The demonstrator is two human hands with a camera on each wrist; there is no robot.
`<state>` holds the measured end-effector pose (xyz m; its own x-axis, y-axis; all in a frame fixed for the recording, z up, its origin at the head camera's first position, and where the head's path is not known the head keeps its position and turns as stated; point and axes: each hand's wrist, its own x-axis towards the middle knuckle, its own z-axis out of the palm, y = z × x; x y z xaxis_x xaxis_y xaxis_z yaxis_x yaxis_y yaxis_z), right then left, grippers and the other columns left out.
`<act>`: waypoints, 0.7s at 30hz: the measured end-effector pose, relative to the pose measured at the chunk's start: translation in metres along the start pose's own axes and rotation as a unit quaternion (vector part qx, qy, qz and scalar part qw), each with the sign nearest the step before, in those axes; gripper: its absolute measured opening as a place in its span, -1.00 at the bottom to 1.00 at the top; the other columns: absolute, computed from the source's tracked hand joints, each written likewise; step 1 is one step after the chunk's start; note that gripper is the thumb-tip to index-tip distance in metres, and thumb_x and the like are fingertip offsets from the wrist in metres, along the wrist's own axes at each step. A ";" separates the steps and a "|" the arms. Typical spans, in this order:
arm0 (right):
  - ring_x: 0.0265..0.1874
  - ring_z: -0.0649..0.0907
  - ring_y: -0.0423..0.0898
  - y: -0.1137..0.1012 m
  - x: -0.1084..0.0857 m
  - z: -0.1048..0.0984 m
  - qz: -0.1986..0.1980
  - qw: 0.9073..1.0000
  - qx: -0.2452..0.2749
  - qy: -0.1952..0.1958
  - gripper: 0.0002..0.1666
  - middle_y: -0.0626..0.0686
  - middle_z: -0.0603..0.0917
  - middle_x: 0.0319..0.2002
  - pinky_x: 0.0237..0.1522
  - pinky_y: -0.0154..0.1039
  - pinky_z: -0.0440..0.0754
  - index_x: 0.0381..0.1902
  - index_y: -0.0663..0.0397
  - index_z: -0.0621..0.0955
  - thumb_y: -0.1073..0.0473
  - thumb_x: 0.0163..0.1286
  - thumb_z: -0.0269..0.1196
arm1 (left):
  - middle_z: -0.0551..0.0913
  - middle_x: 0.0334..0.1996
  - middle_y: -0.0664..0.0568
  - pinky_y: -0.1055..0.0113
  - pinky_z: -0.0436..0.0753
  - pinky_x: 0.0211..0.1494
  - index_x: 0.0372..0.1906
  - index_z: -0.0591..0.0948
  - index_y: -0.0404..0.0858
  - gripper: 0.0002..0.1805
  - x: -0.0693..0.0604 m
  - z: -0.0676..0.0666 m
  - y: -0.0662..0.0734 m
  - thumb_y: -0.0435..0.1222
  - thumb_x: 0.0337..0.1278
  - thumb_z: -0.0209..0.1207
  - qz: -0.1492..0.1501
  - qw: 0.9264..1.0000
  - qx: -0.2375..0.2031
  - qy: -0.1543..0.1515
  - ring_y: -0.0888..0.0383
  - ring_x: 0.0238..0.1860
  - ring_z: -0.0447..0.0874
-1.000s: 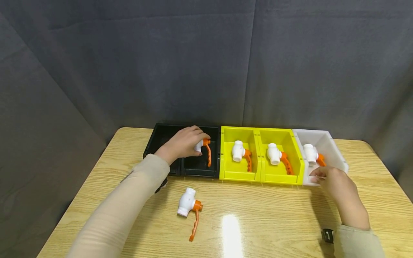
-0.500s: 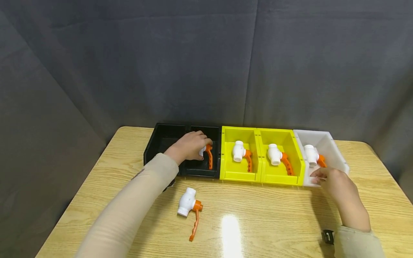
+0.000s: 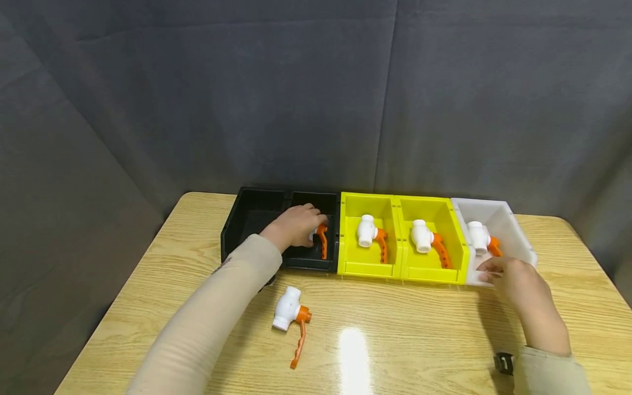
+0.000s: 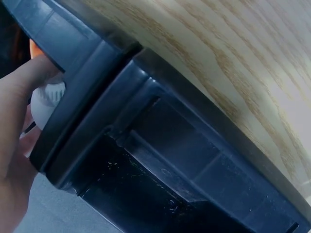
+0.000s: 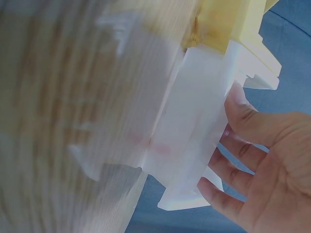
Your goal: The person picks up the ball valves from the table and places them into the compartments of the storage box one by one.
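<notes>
My left hand (image 3: 300,226) is down in the right-hand black bin (image 3: 312,264), fingers around a white ball valve (image 3: 323,241) whose orange lever points toward the front. Most of the valve's white body is hidden by the hand; in the left wrist view some of the white body (image 4: 44,104) shows beside the black bin wall. My right hand (image 3: 520,285) reaches over the front of the white bin (image 3: 525,241), its loosely bent fingers at the front rim. Behind those fingers a ball valve (image 3: 479,238) lies in that bin. Another ball valve (image 3: 287,310) lies on the table.
Two yellow bins (image 3: 367,269) stand between the black and white ones, each with a ball valve (image 3: 422,237) inside. A second black bin (image 3: 257,211) is at the row's left end. A grey curtain (image 3: 316,99) hangs behind the wooden table (image 3: 419,340).
My left hand has shifted right and toward the front within the black bin, lowering the ball valve. The right hand has stayed at the white bin's front.
</notes>
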<state>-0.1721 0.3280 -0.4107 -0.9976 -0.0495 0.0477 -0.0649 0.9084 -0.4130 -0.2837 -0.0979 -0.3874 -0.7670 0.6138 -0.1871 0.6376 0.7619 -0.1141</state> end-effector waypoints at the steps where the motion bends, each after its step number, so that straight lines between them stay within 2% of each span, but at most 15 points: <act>1: -0.27 0.62 0.29 0.000 0.000 0.000 0.001 1.000 0.001 -0.001 -0.87 0.30 0.70 -0.24 -0.32 0.15 0.50 -0.28 0.20 0.72 0.25 0.25 0.40 | 0.60 0.12 0.00 0.19 0.44 0.32 0.24 0.56 -0.13 -0.40 0.001 0.000 0.001 -0.13 0.06 0.45 -0.001 1.000 0.000 -0.003 0.02 0.19 0.47; 10: -0.25 0.62 0.30 0.002 -0.001 0.000 0.003 1.000 -0.003 -0.001 -0.87 0.31 0.70 -0.23 -0.31 0.17 0.50 -0.28 0.20 0.72 0.25 0.25 0.40 | 0.62 0.09 0.04 0.24 0.50 0.24 0.23 0.55 -0.12 -0.39 0.006 0.006 0.003 -0.08 0.06 0.45 -0.007 1.000 0.018 -0.019 0.06 0.13 0.50; 21: -0.26 0.62 0.29 0.001 0.000 0.001 0.006 1.000 -0.001 -0.003 -0.87 0.31 0.71 -0.26 -0.30 0.15 0.50 -0.28 0.23 0.72 0.26 0.25 0.39 | 0.63 0.10 0.08 0.19 0.48 0.27 0.24 0.56 -0.09 -0.38 0.002 0.010 0.000 -0.06 0.05 0.45 -0.004 0.999 0.042 -0.010 0.09 0.15 0.50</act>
<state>-0.1723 0.3283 -0.4124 -0.9984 -0.0409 0.0380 -0.0529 0.9098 -0.4116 -0.2849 -0.0987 -0.3973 -0.7706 0.6030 -0.2060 0.6363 0.7457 -0.1974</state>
